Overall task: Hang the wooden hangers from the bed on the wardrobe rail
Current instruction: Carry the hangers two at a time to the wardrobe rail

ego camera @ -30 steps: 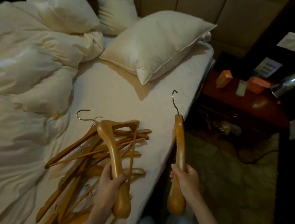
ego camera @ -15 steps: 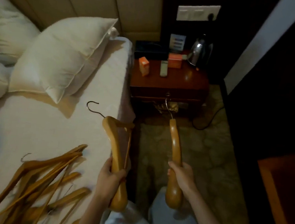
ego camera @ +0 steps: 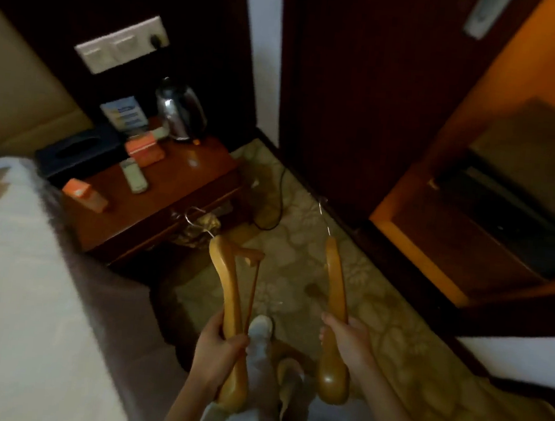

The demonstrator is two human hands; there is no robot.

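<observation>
My left hand [ego camera: 218, 349] grips one wooden hanger [ego camera: 226, 279] by its lower arm, with the metal hook pointing away toward the nightstand. My right hand [ego camera: 348, 340] grips a second wooden hanger [ego camera: 336, 276] the same way, its thin hook pointing toward the dark wall. Both hangers are held out over the patterned carpet. An open wardrobe [ego camera: 491, 209] with warm orange wood stands at the right; no rail shows in it. The white bed [ego camera: 21, 288] fills the left, and the pile of hangers on it is out of view.
A dark red nightstand [ego camera: 170, 197] stands beside the bed with a steel kettle [ego camera: 181, 108], orange boxes, a remote and a black tissue box. A cable trails over the carpet [ego camera: 300, 246]. Another white edge [ego camera: 518, 359] shows at right.
The view has swung right, away from the bed and its hanger pile, toward the wardrobe. Both hands keep their hangers and have moved out over the carpet.
</observation>
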